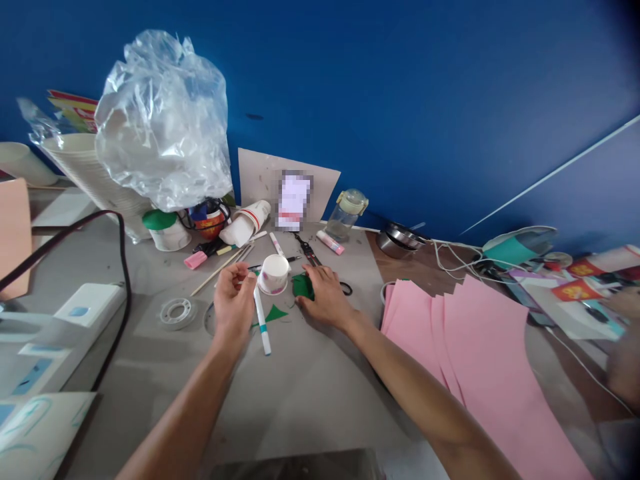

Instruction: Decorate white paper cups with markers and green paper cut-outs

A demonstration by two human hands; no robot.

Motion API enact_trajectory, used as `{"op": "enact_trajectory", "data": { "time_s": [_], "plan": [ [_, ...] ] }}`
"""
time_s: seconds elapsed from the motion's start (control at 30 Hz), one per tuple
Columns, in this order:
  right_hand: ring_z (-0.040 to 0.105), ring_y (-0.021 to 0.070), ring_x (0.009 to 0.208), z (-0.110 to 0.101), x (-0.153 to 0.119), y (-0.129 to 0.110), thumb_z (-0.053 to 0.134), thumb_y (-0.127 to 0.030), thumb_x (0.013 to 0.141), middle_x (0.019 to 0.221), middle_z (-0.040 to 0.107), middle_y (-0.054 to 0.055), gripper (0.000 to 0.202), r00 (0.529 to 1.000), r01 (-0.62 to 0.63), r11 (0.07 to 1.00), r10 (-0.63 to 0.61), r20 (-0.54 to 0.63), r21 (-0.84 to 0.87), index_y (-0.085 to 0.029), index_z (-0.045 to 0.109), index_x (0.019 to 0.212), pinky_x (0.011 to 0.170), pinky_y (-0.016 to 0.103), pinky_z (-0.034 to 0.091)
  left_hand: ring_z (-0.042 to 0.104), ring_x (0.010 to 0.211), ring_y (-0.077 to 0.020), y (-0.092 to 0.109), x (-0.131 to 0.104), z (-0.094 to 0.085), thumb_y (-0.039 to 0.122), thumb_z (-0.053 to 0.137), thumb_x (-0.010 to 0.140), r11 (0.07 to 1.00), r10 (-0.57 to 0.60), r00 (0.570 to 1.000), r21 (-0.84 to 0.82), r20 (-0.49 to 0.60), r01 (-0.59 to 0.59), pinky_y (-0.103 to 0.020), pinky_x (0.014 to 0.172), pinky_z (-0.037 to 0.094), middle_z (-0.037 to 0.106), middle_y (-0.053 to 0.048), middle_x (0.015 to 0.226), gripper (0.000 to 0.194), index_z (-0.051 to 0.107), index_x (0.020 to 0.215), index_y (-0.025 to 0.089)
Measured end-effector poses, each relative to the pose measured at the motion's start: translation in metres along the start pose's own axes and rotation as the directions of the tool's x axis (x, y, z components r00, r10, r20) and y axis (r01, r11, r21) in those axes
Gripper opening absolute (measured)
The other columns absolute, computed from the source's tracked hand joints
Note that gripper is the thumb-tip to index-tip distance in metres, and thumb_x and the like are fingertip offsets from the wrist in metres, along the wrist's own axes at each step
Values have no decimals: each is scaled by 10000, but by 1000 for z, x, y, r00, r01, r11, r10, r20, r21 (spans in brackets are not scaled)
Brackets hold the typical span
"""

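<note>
My left hand is raised a little over the table with its fingers curled into a pinch; whatever they hold, if anything, is hidden. My right hand rests on the table, thumb and fingers closed about a dark green piece of paper. Between the hands stands a small white paper cup with purplish marks. A white marker with a teal band lies in front of it, beside a green paper scrap. Behind my right hand lies a black tool, partly covered, with a dark loop showing to its right.
A tape roll lies left of my hands. Behind are tipped paper cups, a phone, a clear bottle and a glue stick. Pink sheets cover the right side. Another person's hand is at far right.
</note>
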State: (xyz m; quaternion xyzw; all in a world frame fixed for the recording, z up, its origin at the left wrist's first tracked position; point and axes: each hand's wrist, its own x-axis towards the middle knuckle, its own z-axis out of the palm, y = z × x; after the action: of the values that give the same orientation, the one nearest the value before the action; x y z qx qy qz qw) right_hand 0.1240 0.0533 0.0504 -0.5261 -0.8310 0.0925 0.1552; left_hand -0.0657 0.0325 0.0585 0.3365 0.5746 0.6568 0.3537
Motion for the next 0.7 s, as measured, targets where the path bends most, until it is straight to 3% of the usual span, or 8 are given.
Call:
{"op": "enact_trajectory", "data": {
  "time_s": [0.17, 0.33, 0.4, 0.53, 0.7],
  "plan": [
    [470, 347, 1204, -1, -1, 9, 706, -407, 772, 1251, 606, 166, 648, 999, -38, 997, 38, -4, 62, -132, 503, 1322, 1011, 503, 370, 545, 814, -151, -11, 4, -1, 322, 647, 730, 996, 37, 999, 81, 22, -39, -279, 747, 423, 581, -13, 877, 271, 591, 955, 181],
    [567, 274, 1127, -13, 13, 45, 593, -318, 853, 1188, 637, 152, 370, 967, -137, 977, 167, -192, 163, -143, 602, 1179, 996, 422, 423, 563, 863, -182, -10, 3, -2, 332, 621, 736, 984, 41, 999, 170, 34, -47, -305, 763, 438, 585, -33, 904, 292, 583, 982, 180],
    [571, 275, 1128, -19, 24, 63, 566, -281, 861, 1178, 638, 151, 337, 939, -241, 966, 256, -231, 89, -147, 610, 1167, 991, 419, 427, 576, 926, -208, -11, 3, -1, 316, 613, 726, 972, 37, 998, 229, 58, -50, -328, 792, 445, 599, -53, 962, 305, 579, 996, 179],
    [543, 300, 1164, -24, 47, 87, 540, -252, 873, 1230, 609, 171, 372, 905, -417, 893, 390, -170, -171, -135, 589, 1222, 975, 399, 421, 572, 1049, -256, -15, 5, -2, 284, 593, 704, 937, 41, 992, 340, 121, -80, -395, 897, 438, 606, -89, 1060, 360, 577, 1048, 178],
    [561, 322, 1130, -14, 65, 100, 538, -256, 873, 1214, 623, 196, 362, 891, -454, 867, 432, -142, -205, -111, 602, 1198, 940, 397, 422, 542, 1138, -290, -18, 5, -3, 246, 575, 684, 858, 59, 966, 481, 252, -178, -475, 1001, 397, 604, -103, 1137, 428, 555, 1109, 202]
  ]
}}
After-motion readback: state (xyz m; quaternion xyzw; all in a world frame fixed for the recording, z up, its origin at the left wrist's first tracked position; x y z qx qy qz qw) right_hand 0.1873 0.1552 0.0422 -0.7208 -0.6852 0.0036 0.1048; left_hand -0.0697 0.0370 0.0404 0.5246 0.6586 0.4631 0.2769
